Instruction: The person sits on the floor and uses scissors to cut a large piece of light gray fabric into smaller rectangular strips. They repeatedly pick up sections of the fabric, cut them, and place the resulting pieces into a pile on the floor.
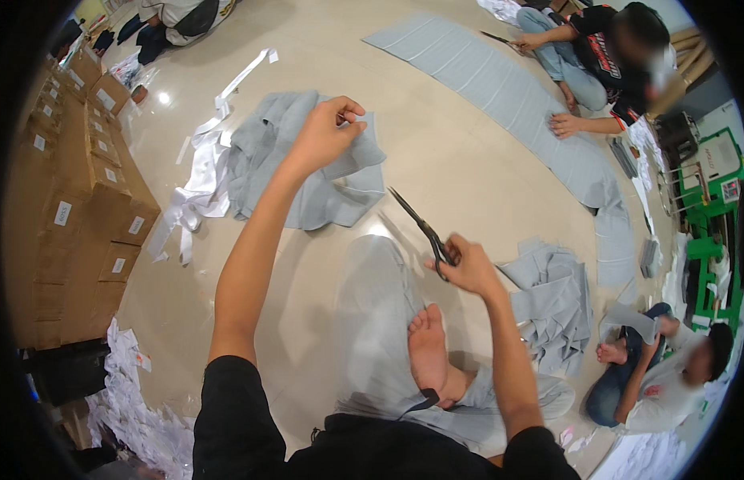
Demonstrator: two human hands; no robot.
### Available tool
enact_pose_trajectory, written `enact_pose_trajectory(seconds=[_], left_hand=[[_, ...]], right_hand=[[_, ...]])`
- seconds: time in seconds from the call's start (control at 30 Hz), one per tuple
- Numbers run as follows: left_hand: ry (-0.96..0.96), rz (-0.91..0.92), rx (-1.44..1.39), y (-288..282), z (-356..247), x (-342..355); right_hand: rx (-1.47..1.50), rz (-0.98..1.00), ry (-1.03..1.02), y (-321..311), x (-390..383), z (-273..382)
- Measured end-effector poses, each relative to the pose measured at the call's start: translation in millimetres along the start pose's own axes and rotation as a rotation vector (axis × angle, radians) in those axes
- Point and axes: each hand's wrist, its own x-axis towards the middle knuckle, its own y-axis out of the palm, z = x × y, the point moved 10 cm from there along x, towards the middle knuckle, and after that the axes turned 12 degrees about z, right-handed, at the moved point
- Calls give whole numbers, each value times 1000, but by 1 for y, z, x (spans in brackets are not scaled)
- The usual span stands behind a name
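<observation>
My left hand (340,128) is over a crumpled pile of light grey fabric (268,168), its fingers loosely curved and apart. My right hand (460,264) is closed on the handles of black scissors (412,216), whose long blades point up and left toward that pile. White satin-like strips (200,192) lie along the pile's left side. My crossed legs in grey trousers (372,320) are below, one bare foot (428,344) showing. Right of my right hand is another heap of grey fabric (552,304).
Stacked cardboard boxes (76,200) line the left. A long grey striped cloth (484,88) runs along the right; a co-worker (604,64) rests a hand on it, scissors in the other. Another person (660,376) sits lower right by green equipment (708,208). Someone sits at upper left (180,24).
</observation>
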Motion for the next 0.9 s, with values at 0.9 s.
enact_pose_trajectory(seconds=[0.9], left_hand=[[-299, 382, 848, 174, 165, -42]], right_hand=[[736, -250, 123, 73, -148, -147]])
